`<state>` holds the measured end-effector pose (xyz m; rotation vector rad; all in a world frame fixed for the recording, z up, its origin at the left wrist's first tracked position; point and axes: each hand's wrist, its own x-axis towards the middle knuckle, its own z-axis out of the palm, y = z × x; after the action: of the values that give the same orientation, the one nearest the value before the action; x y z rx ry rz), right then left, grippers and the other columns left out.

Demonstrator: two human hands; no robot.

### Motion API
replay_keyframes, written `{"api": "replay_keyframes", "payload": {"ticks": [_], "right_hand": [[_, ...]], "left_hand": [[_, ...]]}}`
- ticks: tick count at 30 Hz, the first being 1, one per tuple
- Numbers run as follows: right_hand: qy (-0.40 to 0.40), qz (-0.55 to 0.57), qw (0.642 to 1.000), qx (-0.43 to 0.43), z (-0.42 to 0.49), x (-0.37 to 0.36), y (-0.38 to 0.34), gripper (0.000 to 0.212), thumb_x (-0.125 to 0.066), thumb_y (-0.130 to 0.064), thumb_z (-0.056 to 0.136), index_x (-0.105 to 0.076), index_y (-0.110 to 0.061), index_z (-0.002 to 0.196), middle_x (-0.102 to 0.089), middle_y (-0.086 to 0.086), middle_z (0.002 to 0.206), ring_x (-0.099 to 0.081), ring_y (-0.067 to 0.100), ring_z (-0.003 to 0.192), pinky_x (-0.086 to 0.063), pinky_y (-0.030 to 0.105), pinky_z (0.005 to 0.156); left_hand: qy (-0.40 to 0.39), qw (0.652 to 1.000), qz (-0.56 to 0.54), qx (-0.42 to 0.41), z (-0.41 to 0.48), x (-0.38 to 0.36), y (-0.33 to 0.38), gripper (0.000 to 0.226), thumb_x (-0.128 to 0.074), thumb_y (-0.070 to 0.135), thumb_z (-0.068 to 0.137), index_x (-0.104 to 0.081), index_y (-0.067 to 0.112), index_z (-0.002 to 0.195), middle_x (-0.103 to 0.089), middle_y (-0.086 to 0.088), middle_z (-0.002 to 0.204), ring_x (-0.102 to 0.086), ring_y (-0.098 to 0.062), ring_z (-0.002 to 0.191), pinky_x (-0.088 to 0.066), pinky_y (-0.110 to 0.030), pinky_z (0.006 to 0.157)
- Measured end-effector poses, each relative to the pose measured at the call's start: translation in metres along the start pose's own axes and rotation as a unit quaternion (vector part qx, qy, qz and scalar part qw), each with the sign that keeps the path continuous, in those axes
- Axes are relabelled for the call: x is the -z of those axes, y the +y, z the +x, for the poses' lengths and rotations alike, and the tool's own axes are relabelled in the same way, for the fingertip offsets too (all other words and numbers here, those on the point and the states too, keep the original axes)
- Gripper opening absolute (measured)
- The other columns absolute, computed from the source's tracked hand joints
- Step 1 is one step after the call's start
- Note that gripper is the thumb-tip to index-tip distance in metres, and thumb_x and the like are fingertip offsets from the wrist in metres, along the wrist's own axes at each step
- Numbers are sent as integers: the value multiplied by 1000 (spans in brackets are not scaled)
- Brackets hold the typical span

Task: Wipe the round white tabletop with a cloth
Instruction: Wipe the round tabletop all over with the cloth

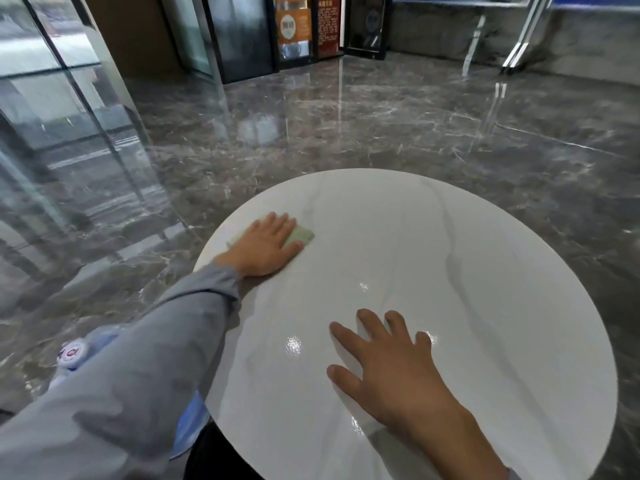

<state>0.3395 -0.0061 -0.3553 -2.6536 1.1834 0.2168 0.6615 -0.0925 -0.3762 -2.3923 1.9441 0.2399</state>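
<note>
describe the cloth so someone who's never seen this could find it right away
Find the round white tabletop on the grey marble floor. Near its far left edge the left hand presses flat on the cloth. It is the only pale green thing on the white top, peeking out from under that hand.

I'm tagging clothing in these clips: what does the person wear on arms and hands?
The left sleeve is long and grey-blue, reaching the wrist. The left hand and right hand are bare: no gloves or rings visible. The right forearm is uncovered.
</note>
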Motion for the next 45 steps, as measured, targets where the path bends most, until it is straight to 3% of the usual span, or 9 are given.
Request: {"api": "replay_keyframes", "payload": {"ticks": [4,6,14,21,24,28,31,39,45], "right_hand": [[0,-4,1000,-3,-2,-1,-1,63,-28,-72,97,-8,-52,153,-11,-10,163,-8,32,149,-23,61,110],[-5,-5,1000,-4,-4,-2,-2,64,-26,-72,98,-5,-52,154,-7,-10,166,-4,31,151,-19,63,113],[-9,2,1000,-2,-2,-5,0,62,-25,-71,98,-6,-52,152,-6,-10,164,-1,31,151,-16,63,112],[-56,21,998,-13,3,-3,0,64,-25,-70,99,3,-54,154,8,-14,168,15,28,155,-1,64,118],[-71,27,997,-18,3,0,0,66,-24,-71,99,6,-55,156,12,-15,169,18,27,155,3,64,119],[-66,32,997,-19,1,1,0,66,-24,-73,99,6,-57,155,12,-16,169,17,25,155,4,63,119],[-52,37,998,-17,0,0,0,66,-25,-74,98,4,-58,154,9,-16,169,15,24,155,2,63,119],[-41,35,998,-18,3,-9,2,68,-27,-72,96,7,-57,153,10,-17,168,16,24,154,4,64,116],[-18,43,999,-13,2,-12,3,65,-28,-72,97,1,-56,153,5,-13,168,13,25,154,2,64,116]], "left_hand": [[-8,986,-10,-165,-40,-19,71,78,-12,73,103,2,32,168,10,12,175,16,-10,161,11,-34,128],[-18,981,-25,-191,-55,-23,74,78,-11,76,101,3,37,167,12,18,173,19,-4,159,13,-30,126],[9,999,-35,32,-28,-9,-46,75,-25,67,106,-10,31,169,-1,4,177,2,-18,164,-3,-41,132],[2,997,-26,74,37,4,-40,75,-17,66,106,-6,27,169,1,1,178,4,-24,164,-3,-48,131],[-11,999,-18,29,48,11,8,74,-17,65,107,-3,27,169,5,2,178,8,-23,163,-1,-48,131],[-18,991,-5,-130,28,-1,78,74,-17,68,106,-2,30,169,4,5,177,9,-17,163,1,-43,131],[-27,983,-12,-181,18,-8,72,78,-17,74,103,-3,34,168,4,9,177,8,-13,162,2,-37,130],[-5,1000,4,18,48,2,-71,76,-22,66,105,-8,27,169,-2,-2,178,2,-24,164,-3,-43,132],[3,1000,-1,27,81,9,-34,75,-16,69,105,-7,29,169,-1,2,178,2,-25,164,-4,-49,131]]}}
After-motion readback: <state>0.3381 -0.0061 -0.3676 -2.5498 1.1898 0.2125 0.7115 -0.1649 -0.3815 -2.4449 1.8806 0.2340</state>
